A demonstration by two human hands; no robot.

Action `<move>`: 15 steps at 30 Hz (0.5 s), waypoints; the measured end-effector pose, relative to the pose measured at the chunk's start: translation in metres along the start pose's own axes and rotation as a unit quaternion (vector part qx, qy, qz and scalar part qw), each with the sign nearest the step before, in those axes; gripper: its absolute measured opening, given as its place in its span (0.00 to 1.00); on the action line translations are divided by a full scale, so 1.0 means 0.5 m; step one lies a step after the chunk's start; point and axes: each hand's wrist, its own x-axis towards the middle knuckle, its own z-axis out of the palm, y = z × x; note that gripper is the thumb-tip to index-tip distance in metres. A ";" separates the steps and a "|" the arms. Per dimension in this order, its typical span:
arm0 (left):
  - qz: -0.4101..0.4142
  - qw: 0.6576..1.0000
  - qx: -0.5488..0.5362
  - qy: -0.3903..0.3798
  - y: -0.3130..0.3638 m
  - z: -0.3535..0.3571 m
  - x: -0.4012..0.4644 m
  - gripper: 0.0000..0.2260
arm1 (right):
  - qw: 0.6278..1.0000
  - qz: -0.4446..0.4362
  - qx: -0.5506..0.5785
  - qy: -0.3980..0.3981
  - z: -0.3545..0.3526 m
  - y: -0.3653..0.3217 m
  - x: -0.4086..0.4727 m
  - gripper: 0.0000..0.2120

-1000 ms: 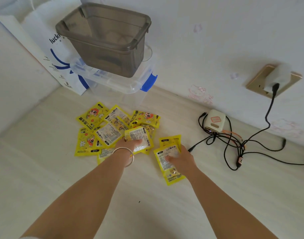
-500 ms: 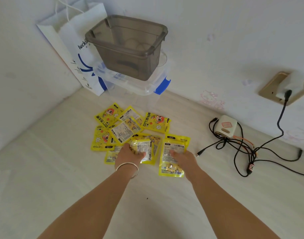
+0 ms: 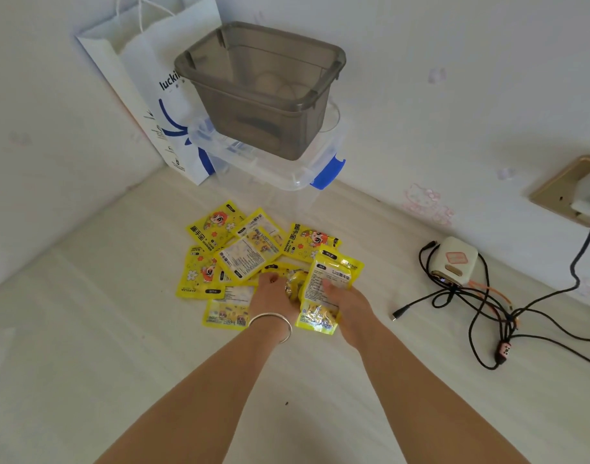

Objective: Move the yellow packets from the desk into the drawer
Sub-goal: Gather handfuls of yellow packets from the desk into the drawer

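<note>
Several yellow packets [image 3: 243, 252] lie in a loose heap on the pale desk [image 3: 86, 346], in front of stacked boxes. My left hand [image 3: 273, 294], with a silver bangle on its wrist, is closed on a crumpled yellow packet [image 3: 295, 286] at the heap's near edge. My right hand [image 3: 348, 304] grips a larger yellow packet [image 3: 323, 296] whose printed back faces up; two more packets sit just behind it. The two hands are close together, almost touching. No drawer is in view.
A grey plastic tub [image 3: 263, 92] stands on a clear box with blue latches [image 3: 286, 162] against the wall, beside a white paper bag [image 3: 153, 88]. To the right lie a small white device [image 3: 454, 261], tangled black cables [image 3: 487, 316] and a wall socket [image 3: 571, 192].
Both hands have drawn together at the near edge of the heap. The right hand slid its packet left, next to the left hand's packet. The camera has shifted left.
</note>
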 end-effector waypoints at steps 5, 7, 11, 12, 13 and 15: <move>0.018 0.997 -0.059 -0.052 0.014 -0.002 0.006 0.16 | 0.999 0.016 0.025 -0.016 -0.007 0.004 0.004 0.14; -0.006 0.994 -0.099 -0.051 0.009 -0.004 0.002 0.15 | 0.997 0.034 0.063 -0.034 -0.013 0.005 -0.002 0.14; -0.049 0.982 -0.173 -0.058 -0.005 -0.013 -0.015 0.17 | 0.993 0.048 0.094 -0.055 -0.026 0.006 -0.016 0.14; -0.061 0.971 -0.223 -0.055 -0.007 -0.017 -0.020 0.15 | 0.993 0.048 0.091 -0.053 -0.029 0.009 -0.022 0.13; -0.067 0.958 -0.276 -0.053 -0.008 -0.021 -0.026 0.12 | 0.994 0.048 0.086 -0.043 -0.033 0.014 -0.029 0.11; -0.067 0.932 -0.349 -0.065 -0.008 -0.029 -0.043 0.07 | 0.995 0.050 0.083 -0.022 -0.043 0.028 -0.047 0.09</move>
